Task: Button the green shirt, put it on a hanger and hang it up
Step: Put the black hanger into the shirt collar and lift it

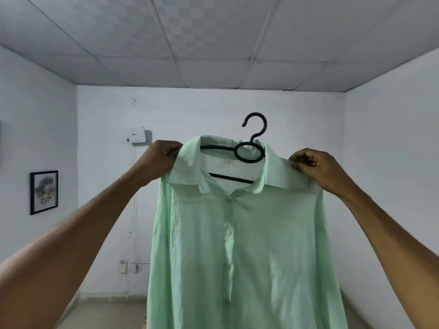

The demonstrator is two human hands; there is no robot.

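Note:
The pale green shirt hangs in front of me in mid-air, its front placket buttoned up to the collar. A black plastic hanger sits inside the neck, its hook sticking up above the collar and its bars showing through the neck opening. My left hand pinches the shirt's left shoulder beside the collar. My right hand pinches the right shoulder. Both arms are stretched forward at head height.
A white wall faces me a few steps away, with a small white box and cables running down to wall sockets. A framed picture hangs on the left wall. A tiled ceiling is overhead. No rail or hook for hanging is in view.

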